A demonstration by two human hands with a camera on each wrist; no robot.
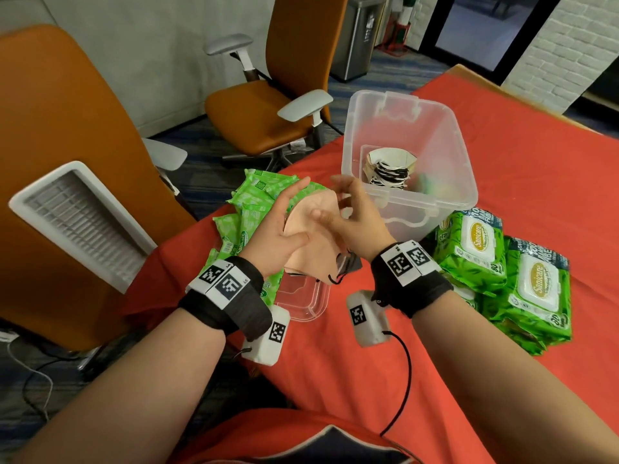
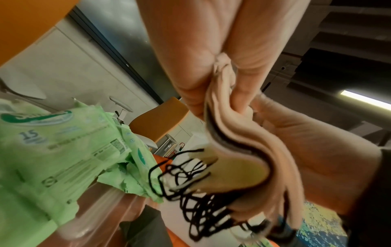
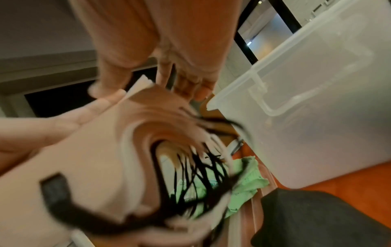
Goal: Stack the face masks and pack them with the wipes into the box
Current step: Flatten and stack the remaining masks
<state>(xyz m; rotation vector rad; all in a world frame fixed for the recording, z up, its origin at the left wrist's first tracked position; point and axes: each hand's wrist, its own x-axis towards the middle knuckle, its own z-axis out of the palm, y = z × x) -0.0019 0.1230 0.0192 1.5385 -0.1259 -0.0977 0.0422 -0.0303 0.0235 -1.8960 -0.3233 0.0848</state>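
Both my hands hold a stack of peach face masks [image 1: 311, 252] upright above the red table, black ear loops dangling underneath. My left hand [image 1: 291, 212] pinches it, thumb on the near face and fingers flat behind. My right hand [image 1: 335, 202] has its thumb on the near face and fingers curled over the top edge. The left wrist view shows the stack [image 2: 243, 142] squeezed between the hands. The clear box [image 1: 348, 135] stands open just beyond, with another mask stack [image 1: 388, 169] inside. Green wipes packs lie to the left [image 1: 258, 195] and right [image 1: 475, 249].
A small clear tray [image 1: 304, 299] sits on the red cloth under the hands. A white lid [image 1: 77, 216] leans on the orange chair [image 1: 67, 112] at the left. A second orange chair [image 1: 261, 112] stands behind. The table's left edge runs close to the left wipes pile.
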